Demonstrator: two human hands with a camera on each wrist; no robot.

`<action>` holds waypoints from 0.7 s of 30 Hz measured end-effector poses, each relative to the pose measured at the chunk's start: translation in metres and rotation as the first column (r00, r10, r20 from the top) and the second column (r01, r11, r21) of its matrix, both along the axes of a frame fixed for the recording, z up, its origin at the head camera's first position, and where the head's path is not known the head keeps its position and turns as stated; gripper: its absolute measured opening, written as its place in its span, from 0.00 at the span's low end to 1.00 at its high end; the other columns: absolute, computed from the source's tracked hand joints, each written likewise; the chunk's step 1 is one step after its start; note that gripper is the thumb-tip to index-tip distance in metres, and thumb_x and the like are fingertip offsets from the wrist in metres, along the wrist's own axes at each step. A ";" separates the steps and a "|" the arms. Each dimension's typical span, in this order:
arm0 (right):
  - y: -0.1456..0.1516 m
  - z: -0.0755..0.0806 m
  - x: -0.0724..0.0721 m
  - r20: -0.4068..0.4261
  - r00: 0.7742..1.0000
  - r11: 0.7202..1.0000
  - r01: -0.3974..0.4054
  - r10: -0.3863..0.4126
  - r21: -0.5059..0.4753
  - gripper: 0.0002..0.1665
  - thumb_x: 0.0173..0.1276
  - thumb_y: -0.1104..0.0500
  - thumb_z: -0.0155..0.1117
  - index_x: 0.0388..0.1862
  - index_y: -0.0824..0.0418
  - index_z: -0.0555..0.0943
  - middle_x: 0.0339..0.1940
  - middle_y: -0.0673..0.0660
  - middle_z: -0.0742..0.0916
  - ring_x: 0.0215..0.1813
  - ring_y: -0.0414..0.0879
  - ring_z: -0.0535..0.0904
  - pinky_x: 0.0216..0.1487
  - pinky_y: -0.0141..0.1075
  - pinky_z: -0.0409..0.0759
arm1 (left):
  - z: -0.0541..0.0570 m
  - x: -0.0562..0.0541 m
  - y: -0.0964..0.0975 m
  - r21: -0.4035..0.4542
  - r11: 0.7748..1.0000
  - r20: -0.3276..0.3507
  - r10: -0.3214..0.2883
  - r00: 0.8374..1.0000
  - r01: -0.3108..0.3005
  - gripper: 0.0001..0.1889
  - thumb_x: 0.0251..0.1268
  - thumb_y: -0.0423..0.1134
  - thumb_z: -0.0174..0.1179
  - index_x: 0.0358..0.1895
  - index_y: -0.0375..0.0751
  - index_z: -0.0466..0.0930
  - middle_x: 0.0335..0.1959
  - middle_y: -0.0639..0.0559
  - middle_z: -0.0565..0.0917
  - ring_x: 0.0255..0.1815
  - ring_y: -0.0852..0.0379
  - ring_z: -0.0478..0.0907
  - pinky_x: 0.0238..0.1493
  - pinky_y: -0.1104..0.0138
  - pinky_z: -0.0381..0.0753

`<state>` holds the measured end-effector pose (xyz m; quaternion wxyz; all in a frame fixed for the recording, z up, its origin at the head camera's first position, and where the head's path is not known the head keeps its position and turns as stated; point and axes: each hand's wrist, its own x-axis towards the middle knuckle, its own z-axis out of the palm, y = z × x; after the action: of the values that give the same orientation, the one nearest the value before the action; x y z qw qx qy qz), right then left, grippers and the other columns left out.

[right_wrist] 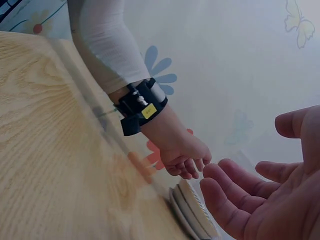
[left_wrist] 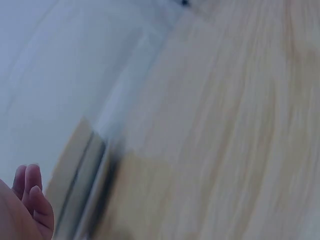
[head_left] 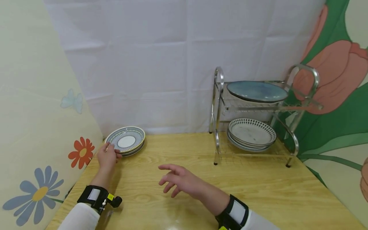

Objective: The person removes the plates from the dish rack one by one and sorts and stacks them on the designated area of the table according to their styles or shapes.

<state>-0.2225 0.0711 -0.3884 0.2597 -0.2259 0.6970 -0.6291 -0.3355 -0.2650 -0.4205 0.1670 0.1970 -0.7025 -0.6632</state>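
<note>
At the far left of the table, a short stack of plates [head_left: 126, 141] has a white top plate with dark radiating lines and a patterned rim. My left hand [head_left: 107, 155] is at the stack's near left rim, its fingers loosely bent. In the right wrist view, the left hand [right_wrist: 184, 155] hangs just above the stacked rims [right_wrist: 192, 210]; whether a fingertip touches them is hard to tell. The left wrist view shows some fingers [left_wrist: 36, 197] beside the plate edges [left_wrist: 80, 185]. Over the middle of the table, my right hand [head_left: 182, 181] hovers with spread fingers, holding nothing.
A two-tier chrome dish rack [head_left: 217, 127] stands at the back right. A large blue oval plate [head_left: 257, 91] lies on its upper tier, and several white plates with dark-patterned rims [head_left: 253, 132] are stacked below. White cloth [head_left: 149, 64] hangs behind the wooden table [head_left: 161, 147].
</note>
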 end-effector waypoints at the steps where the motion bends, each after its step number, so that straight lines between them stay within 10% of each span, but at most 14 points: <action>1: 0.002 0.005 -0.001 -0.030 1.000 1.000 -0.001 0.001 0.005 0.31 0.78 0.48 0.57 0.77 0.51 0.68 0.56 0.64 0.87 0.47 0.50 0.88 0.40 0.41 0.87 | 0.004 0.002 0.006 0.002 1.000 -0.017 -0.018 1.000 0.018 0.30 0.82 0.45 0.43 0.82 0.44 0.55 0.23 0.63 0.82 0.17 0.66 0.79 0.20 0.71 0.75; 11: 0.051 0.084 -0.020 -0.358 0.925 0.985 0.160 -0.126 0.067 0.33 0.82 0.52 0.52 0.82 0.50 0.61 0.60 0.63 0.85 0.52 0.53 0.84 0.46 0.44 0.87 | 0.031 0.020 0.086 0.001 0.940 -0.099 -0.339 0.936 0.340 0.31 0.79 0.41 0.48 0.81 0.44 0.57 0.27 0.60 0.87 0.23 0.64 0.86 0.21 0.71 0.77; 21: 0.113 0.180 -0.051 -0.641 0.710 0.879 0.463 -0.291 0.113 0.35 0.81 0.48 0.53 0.83 0.42 0.57 0.64 0.59 0.83 0.57 0.54 0.80 0.48 0.44 0.84 | 0.039 0.040 0.145 0.026 0.869 -0.154 -0.486 0.860 0.495 0.27 0.79 0.39 0.47 0.78 0.47 0.64 0.37 0.44 0.90 0.26 0.59 0.88 0.22 0.69 0.78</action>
<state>-0.2733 0.1844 -0.2080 -0.0851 -0.2298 0.8516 -0.4634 -0.2954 -0.1202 -0.3814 0.0363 -0.0308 -0.6940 -0.7184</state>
